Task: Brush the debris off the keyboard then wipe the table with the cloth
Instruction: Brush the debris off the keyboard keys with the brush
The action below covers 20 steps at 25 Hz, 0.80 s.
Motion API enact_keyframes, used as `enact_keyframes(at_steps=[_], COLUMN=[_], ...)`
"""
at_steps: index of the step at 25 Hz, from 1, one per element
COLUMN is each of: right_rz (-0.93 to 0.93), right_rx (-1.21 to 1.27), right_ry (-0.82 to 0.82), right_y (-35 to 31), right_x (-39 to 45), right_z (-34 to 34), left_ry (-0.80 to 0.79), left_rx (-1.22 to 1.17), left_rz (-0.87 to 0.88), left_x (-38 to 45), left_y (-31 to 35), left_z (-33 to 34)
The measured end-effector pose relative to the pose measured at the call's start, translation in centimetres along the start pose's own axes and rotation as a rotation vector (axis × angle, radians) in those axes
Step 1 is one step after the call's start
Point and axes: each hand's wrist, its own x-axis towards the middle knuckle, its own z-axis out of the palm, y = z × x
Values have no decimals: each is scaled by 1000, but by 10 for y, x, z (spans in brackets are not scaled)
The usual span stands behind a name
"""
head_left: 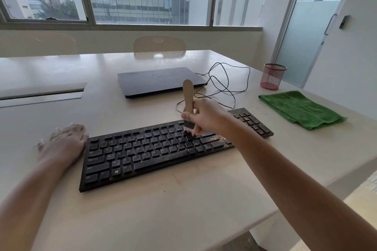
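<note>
Two risks: right hand fingers grip brush; sweeping toward 3 o'clock flings debris onto cloth; flat left hand lets keyboard slide.

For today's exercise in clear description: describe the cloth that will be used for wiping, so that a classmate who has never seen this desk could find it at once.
Start at the black keyboard in the middle of the pale table and look past its right end. There, in front of the red mesh cup, lies the cloth, folded flat. It is the only green, soft thing on the table.
</note>
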Motion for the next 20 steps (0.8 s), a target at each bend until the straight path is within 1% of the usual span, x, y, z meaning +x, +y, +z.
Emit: enact_keyframes(at_steps=[2,3,4,5,7,8,10,12,13,14,16,17,18,19,20], right_rz=[90,123,126,100,24,17,96,207,244,242,115,22,-58,-97,-98], right_rx=[-52,-110,-156,-155,-10,59,83,34,31,37,97,159,236,279,252], right_ry=[-134,-172,-159,-96,42,68,33,-59,-70,-38,71,58,-17,-116,-188], right_y=[6,5,3,1,-2,0,11,21,22,23,13,6,0,-2,-1], right_x=[-2,-3,-2,0,3,3,-2,-12,-14,-14,-11,-10,-10,-10,-12], right_z=[-5,-11,-15,-16,-10,-6,-5,-18,-23,-26,-17,-6,7,17,19], left_ry=[4,6,7,4,1,1,-3,0,3,2,-3,-4,-5,-6,-6], left_rx=[2,1,-3,-5,-1,1,8,25,30,31,32,35,38,43,44], left_rz=[3,3,3,6,6,7,7,-2,-7,-7,-3,-4,-5,-4,-1], left_x=[0,0,-1,-1,-2,-3,-2,0,1,2,2,3,3,2,2], left_y=[1,2,2,2,1,1,1,2,2,2,2,0,-1,-1,-1], left_z=[0,0,0,-1,-1,-1,0,1,1,1,0,0,1,0,0])
